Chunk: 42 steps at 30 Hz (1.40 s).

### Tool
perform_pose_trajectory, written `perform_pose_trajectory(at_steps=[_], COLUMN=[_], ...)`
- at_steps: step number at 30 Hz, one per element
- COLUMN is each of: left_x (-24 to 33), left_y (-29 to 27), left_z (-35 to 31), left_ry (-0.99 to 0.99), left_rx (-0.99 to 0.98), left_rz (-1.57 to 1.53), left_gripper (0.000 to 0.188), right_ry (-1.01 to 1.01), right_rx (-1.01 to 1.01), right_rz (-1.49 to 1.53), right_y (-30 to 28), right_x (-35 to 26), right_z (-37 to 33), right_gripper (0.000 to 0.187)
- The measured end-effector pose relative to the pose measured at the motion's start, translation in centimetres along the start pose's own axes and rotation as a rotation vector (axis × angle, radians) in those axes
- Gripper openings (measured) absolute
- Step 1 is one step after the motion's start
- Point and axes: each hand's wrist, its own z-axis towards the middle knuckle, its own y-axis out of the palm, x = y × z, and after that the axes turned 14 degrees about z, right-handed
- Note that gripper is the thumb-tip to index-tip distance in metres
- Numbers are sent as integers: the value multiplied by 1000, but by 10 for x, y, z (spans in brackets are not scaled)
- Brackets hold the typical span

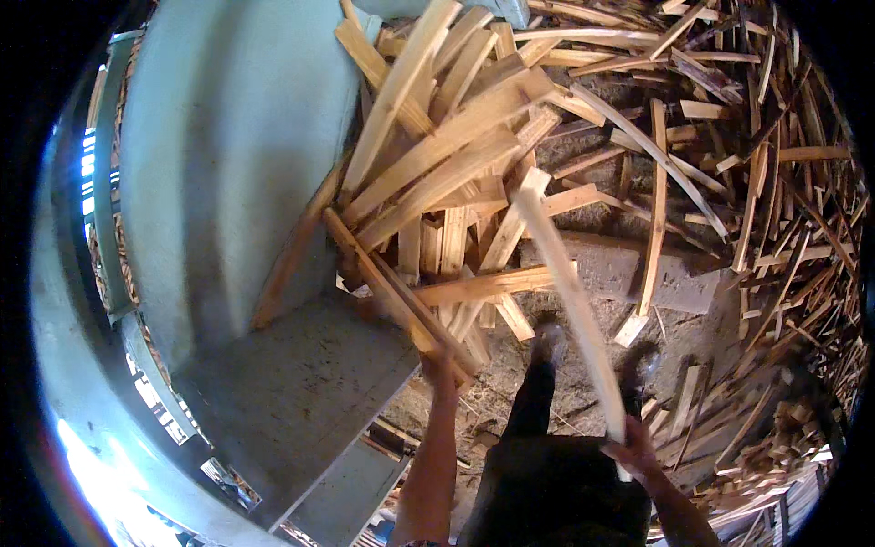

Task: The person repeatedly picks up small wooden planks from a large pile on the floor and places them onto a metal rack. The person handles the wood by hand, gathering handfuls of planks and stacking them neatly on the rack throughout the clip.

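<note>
While the right grip [631, 452] is clamped on the near end of a pale board [572, 310], its long axis running far and slightly left, the left grip [437, 363], nearer the wood pile [447, 149], touches a brown plank's [378, 283] near end, its closure too blurred to tell.

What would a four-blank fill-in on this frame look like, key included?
1. The right hand grips the pale plank near its ____ end (upper/lower in the picture).
2. The left hand is at a browner plank, ____ of the pale one (left/right).
3. The dark shoes in view number ____.
4. Scattered sticks crowd the picture's ____ edge (left/right).

Missing: lower; left; two; right.
</note>
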Motion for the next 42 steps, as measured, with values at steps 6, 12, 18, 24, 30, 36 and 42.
perform_pose_trajectory(at_steps=[6, 12, 18, 24, 30, 36, 42], left_x=[54, 55, 41, 34, 34, 65, 82], left_y=[30, -4, -6, -6, -46, -74, -67], left_z=[-33, -179, -313, -311, -263, -252, -253], left_ry=[-99, -312, -320, -168, 89, -44, -89], left_rx=[-445, -368, -383, -567, -1057, -918, -839], left_rz=[-255, -307, -255, -132, 716, 400, 312], left_gripper=[21, 21, 46, 55, 55, 53, 53], right_ry=[-202, -166, 88, 297, 448, 388, 63], right_rx=[-317, -208, -233, -419, -511, -402, -380], right_rz=[-488, -227, 164, 375, 329, 302, 152], right_y=[84, 94, 66, 65, 61, 104, 109], right_x=[-43, -85, -42, -29, -28, -2, 18], right_z=[81, 32, 10, 26, 30, -37, -82], right_gripper=[44, 52, 66, 80, 75, 73, 67])
